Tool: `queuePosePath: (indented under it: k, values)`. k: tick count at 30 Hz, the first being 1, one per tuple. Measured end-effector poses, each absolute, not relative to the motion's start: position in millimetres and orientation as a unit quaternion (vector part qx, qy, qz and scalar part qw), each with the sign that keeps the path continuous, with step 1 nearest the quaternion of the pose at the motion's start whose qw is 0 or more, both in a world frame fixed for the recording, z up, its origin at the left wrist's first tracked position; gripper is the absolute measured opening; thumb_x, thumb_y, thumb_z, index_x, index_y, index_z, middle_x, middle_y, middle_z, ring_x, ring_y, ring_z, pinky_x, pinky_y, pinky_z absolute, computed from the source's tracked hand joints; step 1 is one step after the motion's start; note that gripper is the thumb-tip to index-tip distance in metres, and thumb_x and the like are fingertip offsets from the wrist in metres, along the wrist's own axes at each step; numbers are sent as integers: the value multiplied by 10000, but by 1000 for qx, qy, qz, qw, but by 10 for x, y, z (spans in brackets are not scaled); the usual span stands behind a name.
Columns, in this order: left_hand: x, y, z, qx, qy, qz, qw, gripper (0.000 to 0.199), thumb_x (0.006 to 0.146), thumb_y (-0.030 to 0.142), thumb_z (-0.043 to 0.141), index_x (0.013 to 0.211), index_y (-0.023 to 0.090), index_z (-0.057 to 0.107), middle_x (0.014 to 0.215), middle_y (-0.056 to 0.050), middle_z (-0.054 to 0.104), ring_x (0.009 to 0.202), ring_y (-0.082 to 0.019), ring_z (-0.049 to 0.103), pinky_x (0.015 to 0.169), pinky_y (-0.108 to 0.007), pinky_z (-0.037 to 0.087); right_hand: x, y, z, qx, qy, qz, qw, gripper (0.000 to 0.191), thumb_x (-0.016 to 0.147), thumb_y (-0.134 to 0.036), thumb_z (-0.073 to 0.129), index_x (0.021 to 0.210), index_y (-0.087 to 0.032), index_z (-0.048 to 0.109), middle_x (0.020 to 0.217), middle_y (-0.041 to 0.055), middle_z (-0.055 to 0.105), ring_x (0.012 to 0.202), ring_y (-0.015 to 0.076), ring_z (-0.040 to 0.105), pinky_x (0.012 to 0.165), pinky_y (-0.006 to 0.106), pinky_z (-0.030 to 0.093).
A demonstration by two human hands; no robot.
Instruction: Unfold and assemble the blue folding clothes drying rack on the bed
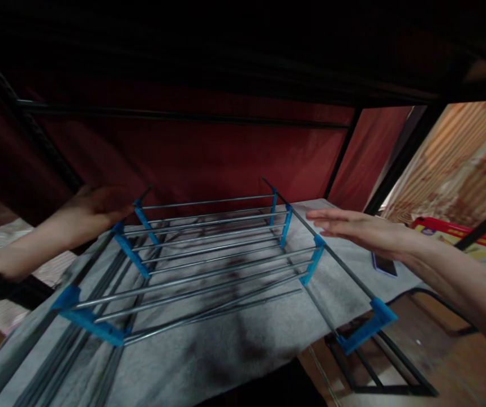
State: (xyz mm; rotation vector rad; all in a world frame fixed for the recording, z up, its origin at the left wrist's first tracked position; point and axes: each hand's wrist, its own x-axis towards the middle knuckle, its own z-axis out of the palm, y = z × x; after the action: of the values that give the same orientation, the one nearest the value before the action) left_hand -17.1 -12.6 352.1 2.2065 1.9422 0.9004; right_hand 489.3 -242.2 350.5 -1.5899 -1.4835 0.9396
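Observation:
A rack of thin grey metal tubes (213, 250) joined by blue plastic connectors (94, 323) lies in front of me. My left hand (94, 210) is at its far left side, close to a blue connector. The left fingers look stretched out but blurred, and whether they touch the rack is unclear. On the other side, my right hand (348, 226) hovers just beside the right-hand side tube (348, 270). Its fingers lie straight and flat, holding nothing.
Several loose grey tubes (62, 339) lie along the left of the grey cloth-covered surface (226, 362). A phone (384, 265) rests on the right part of it. Black frame bars and a red cloth (209, 155) stand behind. A red and yellow box (472, 240) is at far right.

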Motion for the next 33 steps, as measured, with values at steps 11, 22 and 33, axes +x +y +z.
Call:
queuePosePath:
  k: [11,22,33]
  values:
    - [2071,-1818,2780,946,150,159,240,112,747,182,796,723,245,707,796,-57,749,808,-257,728,849,-369,534,3771,-3451,1195,-584,-477,528,390,533,812,-652,643,1099,-225,779,1119,110,763,1081,323,692,1019,504,513]
    - [1777,-2608,666,859,410,183,245,404,958,213,475,1322,273,642,1258,-120,728,1148,-295,691,1009,-467,520,3875,-2995,245,-644,-598,200,433,333,958,-404,417,1082,-321,715,1131,113,738,1105,337,692,1017,559,541]
    - [133,-2393,115,309,698,559,323,187,784,370,635,902,225,635,849,-58,687,846,-262,698,793,-395,596,2788,-2027,440,-492,-852,-7,182,535,927,-37,351,1343,-219,634,1316,110,696,1242,284,625,1171,517,379]
